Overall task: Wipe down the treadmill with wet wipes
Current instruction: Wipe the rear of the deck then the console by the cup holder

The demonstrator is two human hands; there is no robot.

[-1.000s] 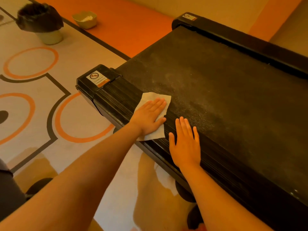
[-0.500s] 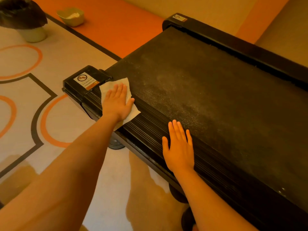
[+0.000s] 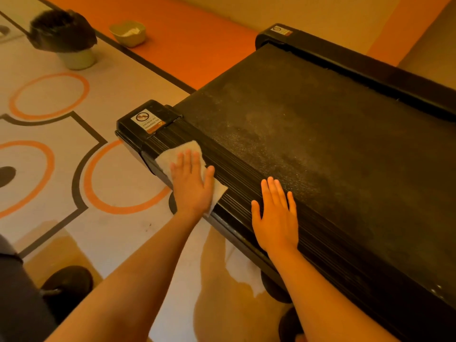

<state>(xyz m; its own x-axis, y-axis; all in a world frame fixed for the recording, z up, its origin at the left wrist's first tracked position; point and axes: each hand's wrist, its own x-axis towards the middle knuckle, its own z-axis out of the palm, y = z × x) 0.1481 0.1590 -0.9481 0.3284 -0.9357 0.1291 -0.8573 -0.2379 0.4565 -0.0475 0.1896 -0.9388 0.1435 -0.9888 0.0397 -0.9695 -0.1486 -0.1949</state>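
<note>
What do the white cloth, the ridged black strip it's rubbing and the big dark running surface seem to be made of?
Wipe: probably thin non-woven fabric or paper; off-white, matte, with a soft creased edge.
Side rail: likely hard plastic; black, faint sheen, fine lengthwise ribs.
Belt: seemingly rubbery; matte, with a grainy texture that sparkles in the light.

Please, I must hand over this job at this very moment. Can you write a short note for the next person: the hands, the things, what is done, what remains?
Left hand: flat, presses the wet wipe on the treadmill's near side rail, close to the end cap.
Right hand: flat, bare, rests on the same rail.
Done: cannot tell how much of the rail is clean.
Left: the belt shows pale dust; the far rail probably needs wiping too.
</note>
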